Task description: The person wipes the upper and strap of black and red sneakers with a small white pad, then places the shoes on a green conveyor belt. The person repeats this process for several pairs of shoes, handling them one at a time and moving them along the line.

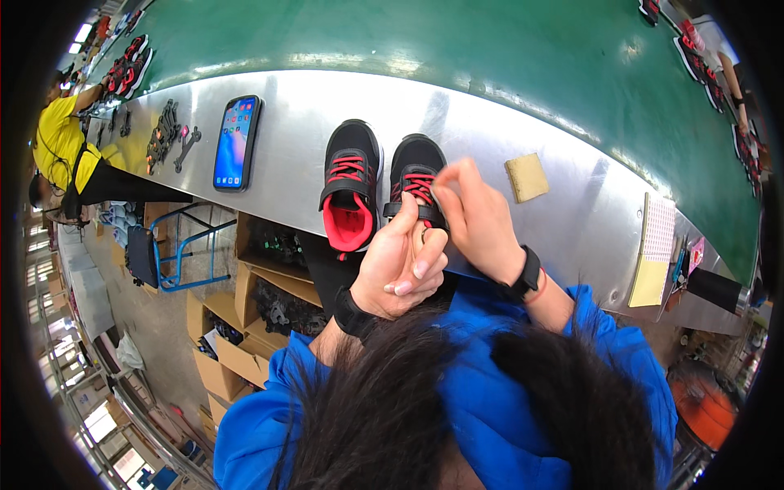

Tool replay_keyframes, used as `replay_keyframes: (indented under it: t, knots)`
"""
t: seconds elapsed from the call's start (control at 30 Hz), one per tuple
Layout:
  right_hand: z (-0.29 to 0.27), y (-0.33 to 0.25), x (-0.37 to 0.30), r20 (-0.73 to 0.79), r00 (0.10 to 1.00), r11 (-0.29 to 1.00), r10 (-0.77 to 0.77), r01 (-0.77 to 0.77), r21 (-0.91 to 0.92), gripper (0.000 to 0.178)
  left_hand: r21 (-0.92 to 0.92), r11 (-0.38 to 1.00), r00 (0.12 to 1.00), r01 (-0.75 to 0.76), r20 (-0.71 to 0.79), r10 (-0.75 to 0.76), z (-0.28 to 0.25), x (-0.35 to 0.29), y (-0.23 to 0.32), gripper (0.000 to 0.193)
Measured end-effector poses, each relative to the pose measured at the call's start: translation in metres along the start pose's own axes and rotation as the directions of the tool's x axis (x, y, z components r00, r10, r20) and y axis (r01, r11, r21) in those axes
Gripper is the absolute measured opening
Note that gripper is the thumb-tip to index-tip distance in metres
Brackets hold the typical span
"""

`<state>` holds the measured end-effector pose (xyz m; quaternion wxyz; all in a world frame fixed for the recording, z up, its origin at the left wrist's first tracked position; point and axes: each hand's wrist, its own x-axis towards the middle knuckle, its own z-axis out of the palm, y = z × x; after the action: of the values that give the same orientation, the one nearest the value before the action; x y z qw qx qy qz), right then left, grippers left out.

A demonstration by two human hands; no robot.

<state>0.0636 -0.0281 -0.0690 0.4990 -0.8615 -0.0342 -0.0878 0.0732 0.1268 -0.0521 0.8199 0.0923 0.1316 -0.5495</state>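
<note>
Two black sneakers with red laces and a strap stand side by side on the metal bench, toes pointing away from me. The left sneaker (347, 184) shows its red lining and is untouched. At the heel end of the right sneaker (418, 155), my left hand (400, 265) is closed with curled fingers, its thumb lying by the strap; it hides the shoe's opening. My right hand (478, 216) bends over the same shoe's right side, beside the laces and strap. Its fingertips are drawn together and slightly blurred, so what they pinch cannot be made out.
A phone (237, 143) and dark strap-like parts (166, 135) lie to the left. On the right are a tan sponge block (527, 177) and a paper pad (653, 253). Beyond runs a green belt (408, 37). Cartons (233, 355) stand below; a person in yellow (61, 139) works far left.
</note>
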Motion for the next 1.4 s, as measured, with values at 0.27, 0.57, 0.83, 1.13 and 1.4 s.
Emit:
replay_keyframes:
  t: [0.27,0.57,0.83,1.13,1.4]
  knots:
    - [-0.015,-0.003,0.010,0.007,0.998,0.996,0.069,-0.070,0.061,0.013,-0.033,0.999,0.999,0.016,0.029,-0.015,-0.004,0.001,-0.001,0.086]
    - [-0.003,0.002,0.000,0.042,0.998,0.999,-0.047,0.046,0.023,0.011,-0.023,1.000,1.000,0.017,-0.007,-0.017,-0.004,0.000,-0.001,0.086]
    - [0.006,0.001,0.016,0.013,0.997,0.997,-0.072,0.071,0.038,0.011,-0.076,0.997,0.998,0.009,-0.065,-0.014,0.002,-0.001,0.001,0.087]
    - [0.011,0.001,0.029,-0.013,0.999,0.996,-0.051,0.052,0.066,0.010,0.114,0.993,0.995,0.019,-0.100,-0.007,0.007,0.002,0.003,0.081]
    - [-0.001,0.004,0.009,0.049,0.997,0.998,-0.055,0.053,0.035,0.013,0.048,0.999,1.000,0.013,-0.017,-0.012,0.000,0.000,0.002,0.083]
